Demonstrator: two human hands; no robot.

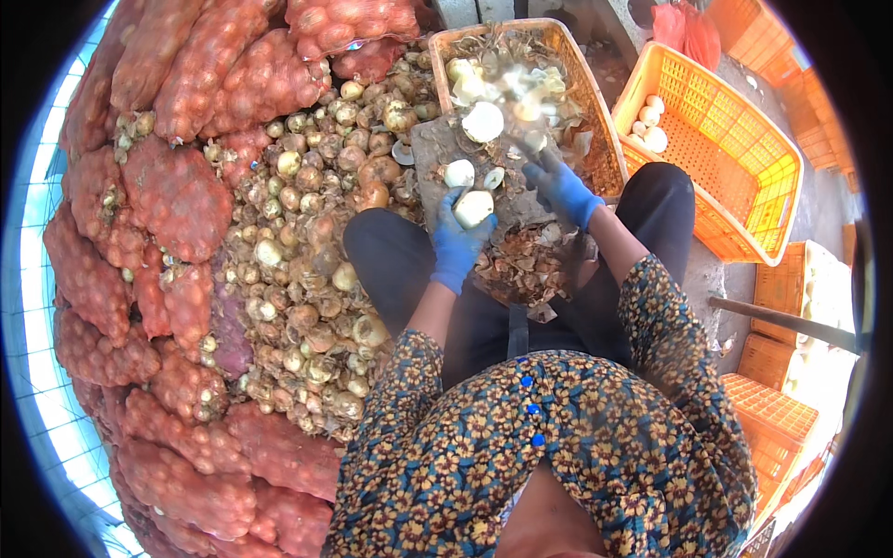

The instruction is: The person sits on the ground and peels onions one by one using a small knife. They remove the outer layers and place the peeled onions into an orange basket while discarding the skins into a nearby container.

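My left hand (460, 237), in a blue glove, grips a peeled white onion (474, 208) over the near part of a worn board (436, 150). Just beyond it on the board lie another peeled onion (459, 173) and a small cut piece of onion (494, 178). A larger peeled onion (483, 122) rests at the board's far end. My right hand (564, 187), also gloved in blue, is over the board's right side with its fingers apart; its fingertips are blurred, and no tool can be made out in it. Dry onion skins (527, 261) are heaped at the board's near edge.
Behind the board stands an orange crate (600, 91) of skins and peelings. A yellow-orange crate (732, 132) at the right holds several peeled onions (654, 125). Unpeeled onions (300, 202) are piled at my left, with red mesh sacks (178, 199) of onions around them. More crates (771, 418) stand at the far right.
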